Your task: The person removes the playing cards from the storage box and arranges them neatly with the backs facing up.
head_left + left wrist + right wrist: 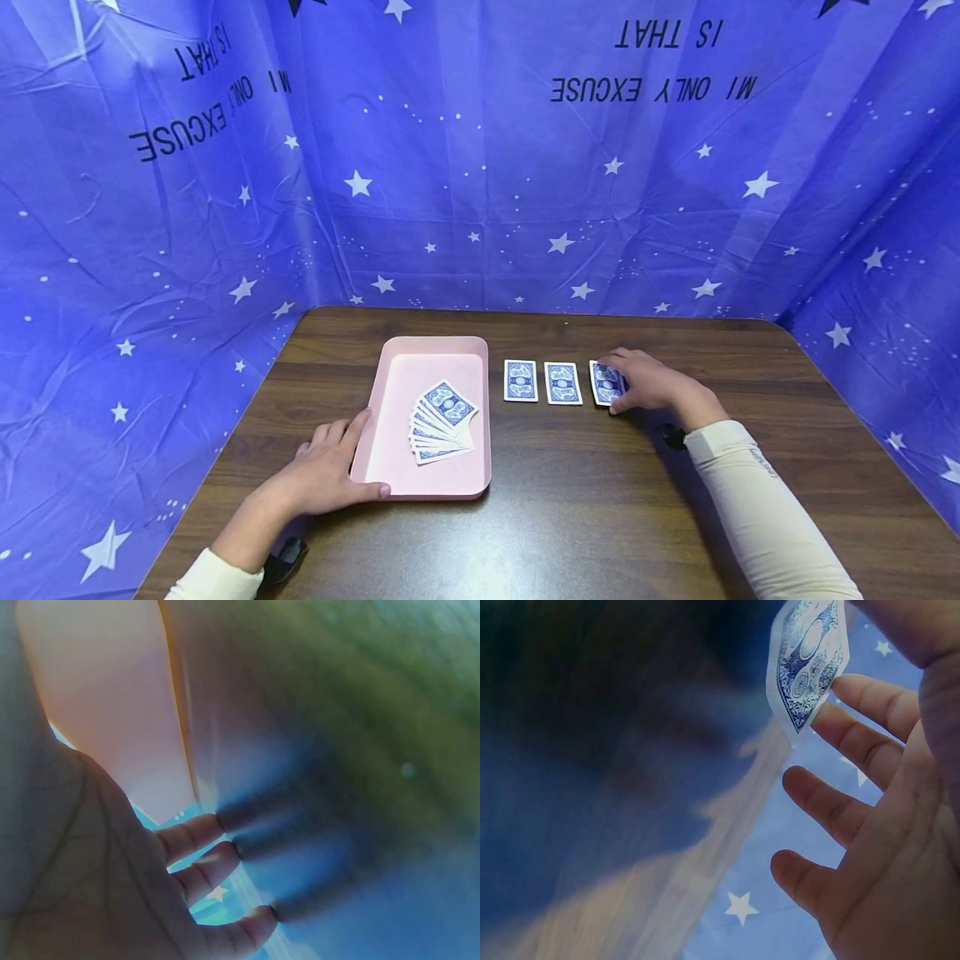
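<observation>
A pink tray (431,343) lies on the left side of the table, with a fan of blue-backed playing cards (442,425) inside it. At its near left corner is my left hand (322,467), fingers spread along the left side and thumb at the front wall. Right of the tray, two face-down cards lie side by side, a left card (521,381) and a middle card (562,383). My right hand (648,382) pinches a third playing card (604,383) at the row's right end, thumb on the near edge and fingertips on the far edge.
The brown wooden table (555,517) ends at a blue curtain (480,208) printed with white stars, which hangs behind it and at both sides. A black strap (283,560) is at the left wrist, and another black piece (671,437) is under the right wrist.
</observation>
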Action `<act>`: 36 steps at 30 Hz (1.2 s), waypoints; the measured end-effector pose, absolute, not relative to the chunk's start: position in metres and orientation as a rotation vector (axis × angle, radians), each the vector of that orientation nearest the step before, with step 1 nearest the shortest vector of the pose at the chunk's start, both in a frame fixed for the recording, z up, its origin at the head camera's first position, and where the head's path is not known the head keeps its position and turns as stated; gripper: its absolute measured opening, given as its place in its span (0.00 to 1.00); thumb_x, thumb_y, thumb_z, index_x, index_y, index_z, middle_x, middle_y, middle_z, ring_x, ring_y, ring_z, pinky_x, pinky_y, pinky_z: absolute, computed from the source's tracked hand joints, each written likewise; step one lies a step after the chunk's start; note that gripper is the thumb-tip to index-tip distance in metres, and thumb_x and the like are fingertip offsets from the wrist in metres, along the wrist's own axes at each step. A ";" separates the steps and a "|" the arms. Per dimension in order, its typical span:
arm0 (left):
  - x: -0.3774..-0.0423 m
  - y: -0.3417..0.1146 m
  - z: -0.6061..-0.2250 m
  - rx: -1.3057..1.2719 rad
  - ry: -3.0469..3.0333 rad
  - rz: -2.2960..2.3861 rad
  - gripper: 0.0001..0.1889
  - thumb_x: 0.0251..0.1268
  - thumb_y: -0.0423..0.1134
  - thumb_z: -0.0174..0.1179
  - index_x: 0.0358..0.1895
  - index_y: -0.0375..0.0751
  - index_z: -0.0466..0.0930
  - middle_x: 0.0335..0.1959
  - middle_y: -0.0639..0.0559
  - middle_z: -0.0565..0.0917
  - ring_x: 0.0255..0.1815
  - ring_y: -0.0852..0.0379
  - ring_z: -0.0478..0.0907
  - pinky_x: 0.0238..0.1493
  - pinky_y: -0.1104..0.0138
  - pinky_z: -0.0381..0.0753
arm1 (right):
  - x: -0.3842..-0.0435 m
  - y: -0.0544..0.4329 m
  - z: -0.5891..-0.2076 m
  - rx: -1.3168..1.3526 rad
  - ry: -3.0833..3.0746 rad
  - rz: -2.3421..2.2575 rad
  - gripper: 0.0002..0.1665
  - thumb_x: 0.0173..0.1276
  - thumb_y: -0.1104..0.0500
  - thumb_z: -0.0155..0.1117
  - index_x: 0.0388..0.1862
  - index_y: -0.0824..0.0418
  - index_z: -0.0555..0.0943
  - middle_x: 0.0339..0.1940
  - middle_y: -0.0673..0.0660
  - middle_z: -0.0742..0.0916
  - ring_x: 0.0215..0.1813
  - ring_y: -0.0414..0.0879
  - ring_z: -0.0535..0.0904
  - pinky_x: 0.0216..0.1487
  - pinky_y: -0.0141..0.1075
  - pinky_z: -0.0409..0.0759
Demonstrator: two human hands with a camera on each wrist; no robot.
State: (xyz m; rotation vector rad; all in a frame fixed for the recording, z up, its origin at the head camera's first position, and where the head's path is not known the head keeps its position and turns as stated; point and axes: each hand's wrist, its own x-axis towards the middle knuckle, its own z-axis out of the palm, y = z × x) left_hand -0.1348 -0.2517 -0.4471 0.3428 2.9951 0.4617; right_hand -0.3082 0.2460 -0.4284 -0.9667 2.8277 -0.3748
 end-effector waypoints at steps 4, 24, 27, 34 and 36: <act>-0.135 -0.251 -0.447 0.350 3.003 0.462 0.65 0.42 0.78 0.63 0.78 0.38 0.50 0.65 0.33 0.68 0.64 0.33 0.64 0.52 0.36 0.67 | -0.309 0.248 -0.427 -0.961 2.808 -0.381 0.48 0.46 0.52 0.83 0.64 0.70 0.74 0.60 0.68 0.78 0.62 0.68 0.71 0.62 0.59 0.66; -0.135 -0.251 -0.447 0.341 2.998 0.460 0.66 0.42 0.79 0.62 0.78 0.38 0.50 0.65 0.33 0.68 0.64 0.34 0.64 0.52 0.36 0.67 | -0.319 0.243 -0.434 -0.920 2.752 -0.346 0.47 0.47 0.52 0.82 0.64 0.68 0.75 0.62 0.69 0.76 0.64 0.69 0.69 0.63 0.60 0.65; -0.135 -0.251 -0.446 0.340 2.996 0.461 0.66 0.43 0.79 0.62 0.78 0.37 0.50 0.65 0.33 0.68 0.65 0.33 0.64 0.52 0.36 0.67 | -0.319 0.242 -0.434 -0.906 2.751 -0.346 0.47 0.47 0.52 0.82 0.64 0.68 0.75 0.62 0.69 0.76 0.64 0.69 0.69 0.64 0.60 0.64; -0.136 -0.252 -0.447 0.340 2.994 0.460 0.66 0.42 0.79 0.62 0.78 0.38 0.50 0.65 0.33 0.68 0.64 0.34 0.64 0.52 0.37 0.67 | -0.318 0.242 -0.432 -0.911 2.763 -0.350 0.46 0.47 0.52 0.82 0.63 0.69 0.75 0.62 0.69 0.76 0.64 0.69 0.69 0.64 0.59 0.65; -0.135 -0.252 -0.447 0.340 2.992 0.462 0.66 0.42 0.79 0.62 0.78 0.38 0.50 0.66 0.33 0.68 0.65 0.34 0.64 0.52 0.36 0.67 | -0.318 0.241 -0.430 -0.924 2.769 -0.356 0.45 0.47 0.52 0.83 0.62 0.69 0.76 0.61 0.69 0.77 0.63 0.68 0.70 0.63 0.59 0.65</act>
